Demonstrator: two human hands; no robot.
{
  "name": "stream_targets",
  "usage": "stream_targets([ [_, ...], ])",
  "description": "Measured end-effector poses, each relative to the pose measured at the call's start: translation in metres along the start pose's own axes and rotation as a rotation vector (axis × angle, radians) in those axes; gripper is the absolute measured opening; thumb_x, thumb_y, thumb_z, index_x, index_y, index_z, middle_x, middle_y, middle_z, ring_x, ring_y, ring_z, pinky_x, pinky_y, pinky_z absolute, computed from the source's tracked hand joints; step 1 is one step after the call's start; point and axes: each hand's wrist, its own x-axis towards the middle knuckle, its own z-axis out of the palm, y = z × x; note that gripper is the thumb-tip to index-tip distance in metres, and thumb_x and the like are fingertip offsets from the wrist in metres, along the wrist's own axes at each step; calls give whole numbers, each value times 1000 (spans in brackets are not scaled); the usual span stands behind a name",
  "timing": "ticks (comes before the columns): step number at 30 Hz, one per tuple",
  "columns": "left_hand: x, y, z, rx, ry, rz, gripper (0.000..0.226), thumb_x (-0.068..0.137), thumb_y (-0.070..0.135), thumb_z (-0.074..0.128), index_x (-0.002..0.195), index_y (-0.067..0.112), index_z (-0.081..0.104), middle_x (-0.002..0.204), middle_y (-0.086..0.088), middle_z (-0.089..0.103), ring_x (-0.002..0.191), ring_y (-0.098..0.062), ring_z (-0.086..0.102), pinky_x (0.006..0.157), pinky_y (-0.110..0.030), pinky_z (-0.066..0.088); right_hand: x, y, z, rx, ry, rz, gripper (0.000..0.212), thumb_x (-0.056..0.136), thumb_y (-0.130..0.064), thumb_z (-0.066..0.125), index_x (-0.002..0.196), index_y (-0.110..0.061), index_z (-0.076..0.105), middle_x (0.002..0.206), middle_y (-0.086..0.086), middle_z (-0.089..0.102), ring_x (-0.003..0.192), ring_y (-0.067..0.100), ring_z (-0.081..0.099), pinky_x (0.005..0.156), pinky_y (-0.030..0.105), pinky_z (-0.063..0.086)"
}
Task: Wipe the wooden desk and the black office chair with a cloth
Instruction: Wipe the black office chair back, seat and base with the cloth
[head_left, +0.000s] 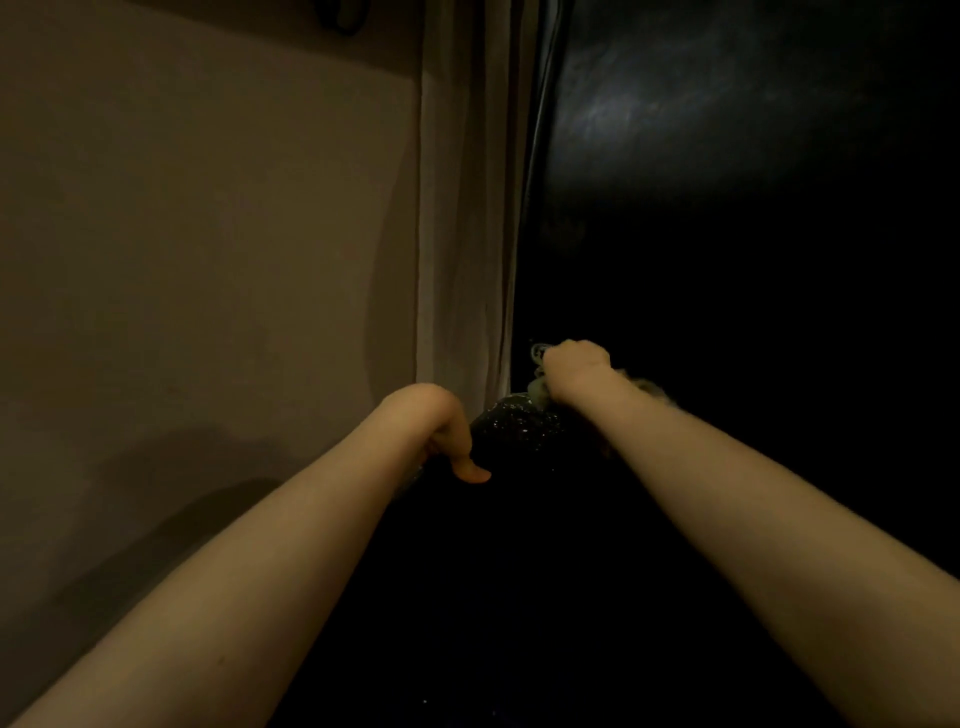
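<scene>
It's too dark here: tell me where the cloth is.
Head view, just right of centre: the cloth is bunched in the right hand against the black chair, beside the pale curtain.

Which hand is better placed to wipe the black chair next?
Right, probably. The right hand grips the cloth, held against the black chair; the left hand holds only the chair's edge, apparently steadying it.
</scene>
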Motion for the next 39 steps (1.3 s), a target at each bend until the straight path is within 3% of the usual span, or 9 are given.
stream_targets([
  [5,6,-7,6,-25,105,58,67,85,38,65,136,2,40,136,-12,46,119,-31,50,87,-35,46,11,-15,5,207,10,1,14,94,-12,48,103,-8,57,101,10,57,96,24,60,74,31,48],
  [12,8,-7,16,15,231,52,62,80,45,68,122,2,52,100,-6,51,109,-29,55,94,-38,45,14,-46,-11,448,-64,-267,21,90,-20,52,97,-5,64,99,16,62,98,30,59,72,32,43],
  [15,8,-10,15,3,210,60,65,80,45,68,125,1,51,101,-7,51,110,-29,55,94,-38,45,15,-9,-24,489,46,-222,17,90,-21,53,99,-13,65,96,8,59,98,26,59,73,28,40],
  [19,4,-9,14,-40,183,48,65,85,42,63,131,0,44,125,-13,52,116,-31,52,89,-36,46,7,10,-5,111,23,-130,34,93,-24,51,125,-14,53,125,12,52,113,30,54,85,34,45],
  [23,9,-10,16,-31,199,70,62,84,42,64,128,1,49,123,-13,55,115,-30,54,94,-35,46,12,-2,17,248,5,-38,27,93,-25,51,114,-11,59,117,11,58,105,27,57,79,32,44],
  [30,10,-14,20,-22,237,73,61,82,48,64,126,8,51,125,-11,55,116,-29,53,101,-41,43,7,-55,-15,480,-144,-378,28,90,-25,52,112,-14,66,110,10,64,101,25,59,81,32,46],
  [34,8,-21,22,-89,247,92,60,82,48,64,121,4,53,112,-9,55,112,-27,55,91,-35,45,12,-24,-13,260,112,-171,37,93,-26,51,128,-15,52,126,12,48,113,31,53,86,36,45],
  [37,11,-16,23,-81,237,95,59,84,46,63,125,6,49,120,-10,54,115,-28,52,97,-38,44,4,-24,9,140,-8,46,45,96,-24,48,139,-15,39,137,13,39,120,30,48,91,37,44],
  [39,11,-11,23,-32,240,94,58,85,45,61,127,7,48,119,-9,53,115,-30,51,100,-42,42,3,-42,10,157,-48,25,42,95,-21,48,135,-14,44,136,13,42,119,28,49,92,37,45],
])
